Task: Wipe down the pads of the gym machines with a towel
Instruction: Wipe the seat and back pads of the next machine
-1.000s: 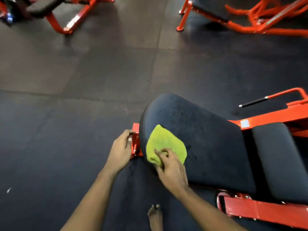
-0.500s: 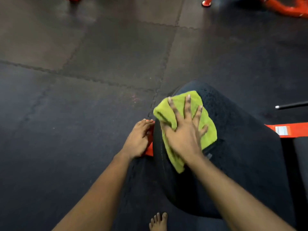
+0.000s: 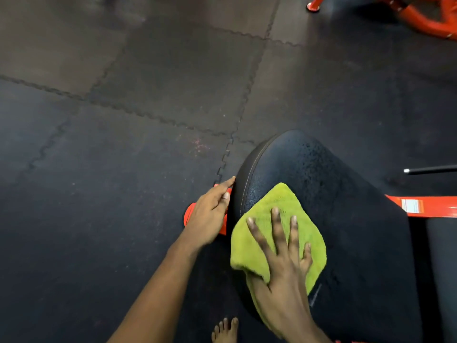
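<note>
dark interlocking rubber floor tiles (image 3: 123, 144) lie under a large black pebbled vinyl bench pad (image 3: 358, 219) on an orange steel frame (image 3: 432, 206). the lime-green microfibre towel (image 3: 279, 201) lies flat on the pad's near end. it looks soft, light and limp, likely to bunch, so a flat palm in its middle suits it best. the right hand (image 3: 284, 263) presses it, fingers spread and straight. the left hand (image 3: 207, 214) rests with straight fingers against the pad's side edge, gripping nothing. no container shows. a bare foot (image 3: 225, 330) stands below.
</note>
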